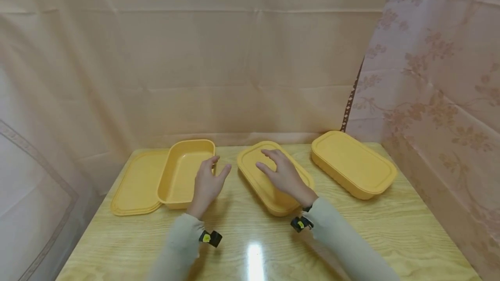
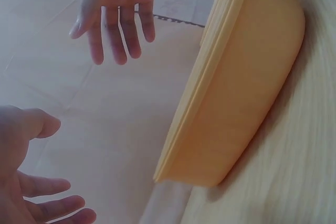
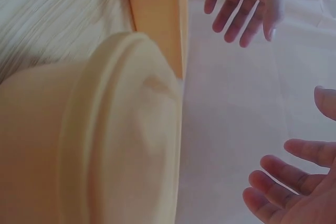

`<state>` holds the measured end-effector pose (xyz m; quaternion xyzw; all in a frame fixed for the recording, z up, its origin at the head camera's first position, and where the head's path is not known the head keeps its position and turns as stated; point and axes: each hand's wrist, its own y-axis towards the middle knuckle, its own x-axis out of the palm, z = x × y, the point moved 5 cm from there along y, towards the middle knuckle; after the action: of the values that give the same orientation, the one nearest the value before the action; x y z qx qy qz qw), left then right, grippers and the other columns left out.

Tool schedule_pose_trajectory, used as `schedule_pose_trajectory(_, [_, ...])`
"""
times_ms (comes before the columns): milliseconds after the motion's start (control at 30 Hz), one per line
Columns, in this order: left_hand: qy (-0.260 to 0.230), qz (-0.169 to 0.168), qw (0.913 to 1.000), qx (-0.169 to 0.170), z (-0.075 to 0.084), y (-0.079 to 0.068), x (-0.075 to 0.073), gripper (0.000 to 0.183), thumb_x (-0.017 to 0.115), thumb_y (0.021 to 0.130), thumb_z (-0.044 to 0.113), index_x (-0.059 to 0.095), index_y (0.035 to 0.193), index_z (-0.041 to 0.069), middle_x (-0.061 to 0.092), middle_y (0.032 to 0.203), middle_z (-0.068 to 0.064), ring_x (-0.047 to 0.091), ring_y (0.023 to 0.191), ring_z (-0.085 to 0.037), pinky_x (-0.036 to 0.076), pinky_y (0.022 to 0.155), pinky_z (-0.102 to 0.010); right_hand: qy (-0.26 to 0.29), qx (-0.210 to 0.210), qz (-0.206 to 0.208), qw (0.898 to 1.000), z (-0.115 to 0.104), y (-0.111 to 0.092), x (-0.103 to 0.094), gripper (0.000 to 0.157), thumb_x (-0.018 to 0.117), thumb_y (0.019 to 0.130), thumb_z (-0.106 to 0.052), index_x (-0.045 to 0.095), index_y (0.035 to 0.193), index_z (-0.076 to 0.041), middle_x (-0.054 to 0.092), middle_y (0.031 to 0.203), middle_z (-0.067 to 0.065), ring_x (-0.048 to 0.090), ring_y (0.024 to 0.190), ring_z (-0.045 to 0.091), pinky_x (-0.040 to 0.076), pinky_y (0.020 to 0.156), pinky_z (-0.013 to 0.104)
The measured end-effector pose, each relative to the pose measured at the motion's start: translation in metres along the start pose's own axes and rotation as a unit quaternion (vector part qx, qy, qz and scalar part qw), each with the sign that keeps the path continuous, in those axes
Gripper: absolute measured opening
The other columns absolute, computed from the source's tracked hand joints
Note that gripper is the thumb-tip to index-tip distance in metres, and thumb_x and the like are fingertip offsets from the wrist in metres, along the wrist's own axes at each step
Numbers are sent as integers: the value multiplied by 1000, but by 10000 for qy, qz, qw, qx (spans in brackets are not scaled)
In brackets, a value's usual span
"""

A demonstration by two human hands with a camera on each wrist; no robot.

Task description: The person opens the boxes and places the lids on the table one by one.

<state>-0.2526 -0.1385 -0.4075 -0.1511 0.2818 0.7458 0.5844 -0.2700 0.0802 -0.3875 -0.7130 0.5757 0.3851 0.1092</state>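
Note:
A yellow rectangular container [image 1: 244,172] with its lid [image 1: 255,158] on sits at the middle of the table, turned at an angle. My right hand [image 1: 284,174] hovers over that lid, thumb and fingers spread and holding nothing. Beside the right rim of a lidless yellow container [image 1: 183,174], my left hand [image 1: 207,185] is raised with thumb apart from fingers, also holding nothing. Both hands show bare in the left wrist view, clear of the lidded container [image 2: 241,82]. In the right wrist view the lidded container [image 3: 126,140] is close up, its lid seated round the rim.
A loose yellow lid [image 1: 138,183] lies flat at the left, partly under or behind the lidless container. Another lidded yellow container [image 1: 353,164] stands at the back right. The wooden table [image 1: 242,237] meets a beige curtain [image 1: 234,77] behind and a floral cloth [image 1: 441,112] at right.

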Motion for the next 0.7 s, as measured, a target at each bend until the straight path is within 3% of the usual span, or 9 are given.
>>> schedule_pose_trajectory(267, [-108, -106, 9999, -18, -1, -6, 20, 55, 65, 92, 33, 54, 132, -3, 59, 128, -22, 57, 114, -39, 49, 92, -53, -176, 130, 63, 9997, 13, -3, -6, 53, 57, 97, -38, 51, 140, -6, 57, 132, 18, 54, 122, 35, 45, 101, 52])
schedule_pose_trajectory(700, [-136, -468, 9978, -457, -5, -15, 59, 60, 66, 90, 37, 52, 133, -2, 57, 130, -20, 59, 112, -35, 51, 90, -49, -552, 406, 84, 9976, 48, -10, -13, 60, 56, 97, -44, 50, 140, -3, 55, 133, 20, 51, 123, 38, 44, 102, 54])
